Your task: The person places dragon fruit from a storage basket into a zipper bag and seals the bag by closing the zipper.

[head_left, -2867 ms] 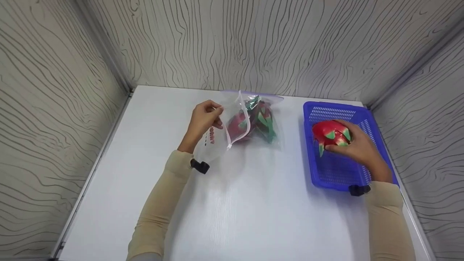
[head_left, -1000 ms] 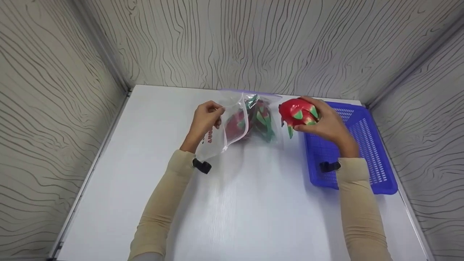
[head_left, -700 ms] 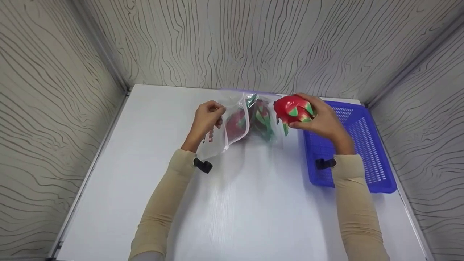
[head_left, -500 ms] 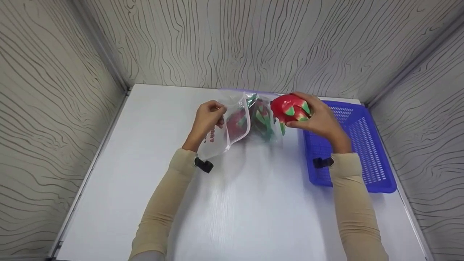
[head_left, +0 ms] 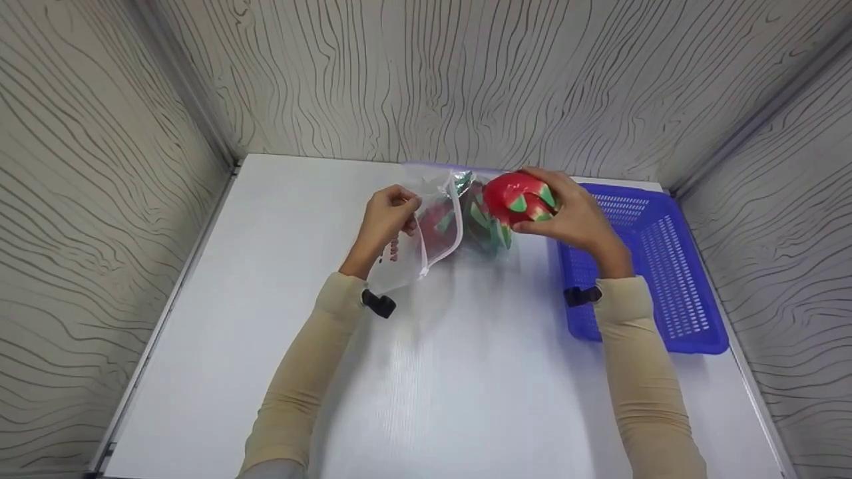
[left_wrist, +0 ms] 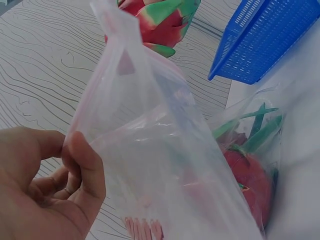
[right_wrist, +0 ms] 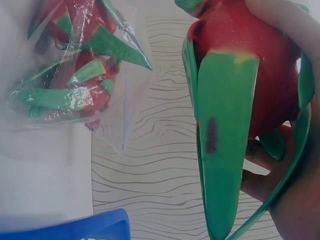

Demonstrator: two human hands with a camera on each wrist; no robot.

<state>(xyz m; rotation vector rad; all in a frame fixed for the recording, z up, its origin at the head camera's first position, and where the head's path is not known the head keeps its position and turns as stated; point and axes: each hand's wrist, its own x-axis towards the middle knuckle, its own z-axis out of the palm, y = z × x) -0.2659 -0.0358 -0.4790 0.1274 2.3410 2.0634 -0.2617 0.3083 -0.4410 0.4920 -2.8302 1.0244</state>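
Observation:
My left hand [head_left: 388,216] pinches the edge of a clear zip bag [head_left: 399,266] with thumb and forefinger, and the bag's mouth gapes toward the right. Inside the bag lie red and green dragon fruits [left_wrist: 245,175], seen through the plastic. In my right hand [head_left: 572,213] is another dragon fruit [head_left: 516,196], red with green-tipped scales, gripped from its right side. In the head view this fruit overlaps the right part of the bag. The right wrist view shows its long green leaves [right_wrist: 225,145] close up, with the filled bag [right_wrist: 75,75] off to the left.
A blue plastic basket [head_left: 705,286] with slotted walls stands at the right of the white table [head_left: 466,399]. Wood-grain panels [head_left: 426,80] enclose the table at the back and both sides. Each wrist wears a small black camera [head_left: 379,303].
My right hand has lifted the dragon fruit out of the basket and carried it left to the bag. The left hand keeps its pinch on the bag, shifting slightly right.

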